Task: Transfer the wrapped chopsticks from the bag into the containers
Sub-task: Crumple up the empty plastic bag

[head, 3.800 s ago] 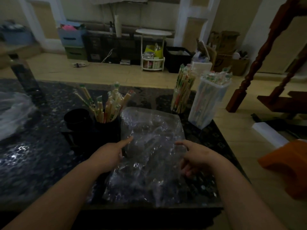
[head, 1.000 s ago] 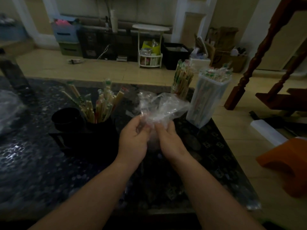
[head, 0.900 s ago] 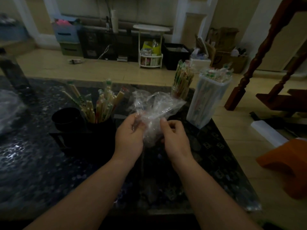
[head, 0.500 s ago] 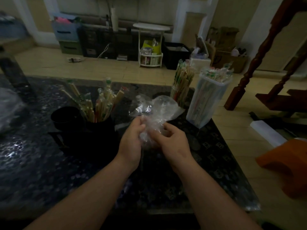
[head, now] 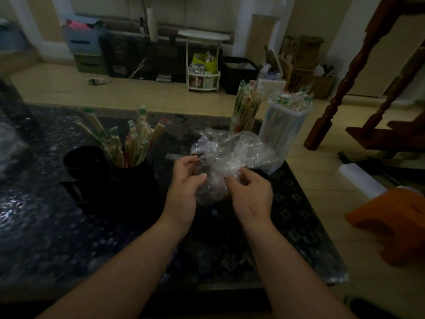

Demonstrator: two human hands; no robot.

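A crumpled clear plastic bag (head: 227, 153) is bunched up above the dark table (head: 46, 222), between my two hands. My left hand (head: 184, 189) curls its fingers against the bag's left side. My right hand (head: 249, 192) pinches the bag's lower right part. I see no chopsticks inside the bag. Wrapped chopsticks (head: 128, 143) stand in a black container (head: 135, 180) on the left. More stand in a clear jar (head: 243, 109) and in a tall clear plastic container (head: 284, 127) at the back right.
An empty black cup (head: 82, 162) stands left of the black container. The table's right edge runs just past the tall clear container. An orange object (head: 391, 224) lies low at the right, and a wooden stair post (head: 340, 88) rises beyond the table.
The bag lay flat on the table under my hands at first. I have lifted it and scrunched it into a ball, and my hands keep shifting their hold on it.
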